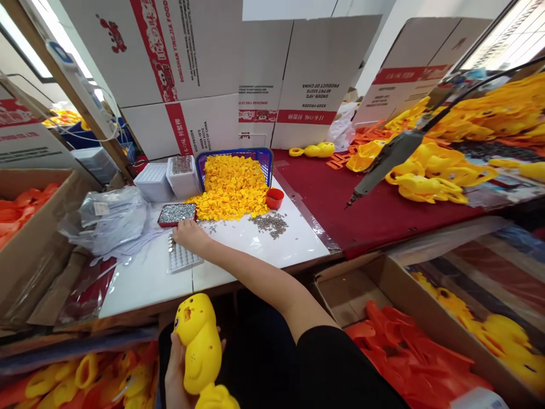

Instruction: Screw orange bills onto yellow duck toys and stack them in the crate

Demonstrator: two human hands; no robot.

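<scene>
A yellow plastic duck toy (200, 343) rests upright in my left hand (174, 369), with its fingers wrapped round the body from behind. Small holes and a slot show in the duck's head. My right hand (191, 234) reaches across the table to a white grid tray (184, 260) with several round silvery discs (171, 241) along its left side. The fingers of that hand are bent down and together, and their tips are hidden. Just behind it stands a small dark red tray (175, 215) full of tiny metal pieces.
A blue basket (269, 162) spills small yellow parts (232, 190) onto the table beside a red cup (275, 197) and scattered screws (272, 224). An electric screwdriver (378, 165) hangs at the right. Boxes of orange parts (409, 352) and yellow shells (63, 380) flank me below.
</scene>
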